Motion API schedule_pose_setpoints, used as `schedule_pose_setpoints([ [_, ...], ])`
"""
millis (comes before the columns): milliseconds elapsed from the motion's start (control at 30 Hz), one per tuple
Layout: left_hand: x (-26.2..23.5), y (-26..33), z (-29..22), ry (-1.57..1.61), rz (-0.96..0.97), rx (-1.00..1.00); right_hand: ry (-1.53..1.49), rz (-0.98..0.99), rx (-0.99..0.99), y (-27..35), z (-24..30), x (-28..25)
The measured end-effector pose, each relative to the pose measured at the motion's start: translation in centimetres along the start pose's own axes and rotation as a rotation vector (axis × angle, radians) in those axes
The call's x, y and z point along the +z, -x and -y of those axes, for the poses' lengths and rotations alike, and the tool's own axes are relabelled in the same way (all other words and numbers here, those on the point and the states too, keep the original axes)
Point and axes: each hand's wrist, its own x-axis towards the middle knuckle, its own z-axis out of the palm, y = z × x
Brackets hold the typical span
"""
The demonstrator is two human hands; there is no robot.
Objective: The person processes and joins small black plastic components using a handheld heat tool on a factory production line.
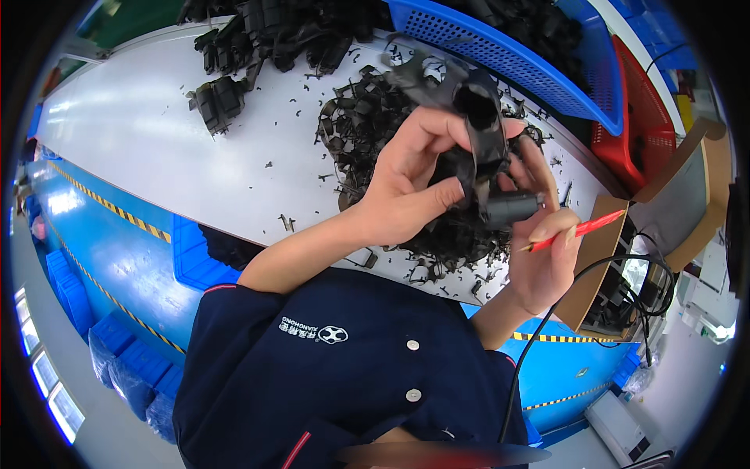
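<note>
Above the worktable, my left hand [410, 176] is closed round a black moulded plastic part [488, 144], which has a round opening and a cylindrical section. My right hand [547, 250] grips a slim red pen-shaped tool [590, 227] between thumb and fingers, its pointed tip directed left. Some right-hand fingers reach up beside the black part; whether they touch it I cannot tell. The tool's tip looks apart from the part. Under both hands spreads a heap of small black plastic scraps [355, 117].
More black moulded parts [219, 102] lie on the white table [148, 117] at the far left and back. A blue perforated basket [500, 59] and a red basket [637, 148] stand behind. To the right are a cardboard box [590, 270] and a black cable [547, 313].
</note>
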Motion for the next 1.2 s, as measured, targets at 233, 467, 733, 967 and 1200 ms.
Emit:
schedule_pose_setpoints([
  [233,0.1,2.1,-0.4,-0.458,0.102,-0.041,0.219,-0.147,-0.019,-0.1,-0.7,1.5],
  [467,-0.7,2.5,0.0,-0.021,-0.201,-0.181,0.391,0.141,-0.215,-0.7,-0.5,0.3],
  [733,0.0,1.3,-1.1,-0.067,-0.209,-0.323,0.419,0.134,-0.215,-0.2,-0.6,-1.3],
  [967,-0.3,1.7,-1.4,0.034,-0.026,-0.304,0.178,-0.029,-0.154,-0.9,-1.1,0.6],
  [1200,-0.1,1.7,-2.1,-0.405,-0.051,-0.24,0.2,-0.167,-0.083,-0.7,-1.2,0.7],
])
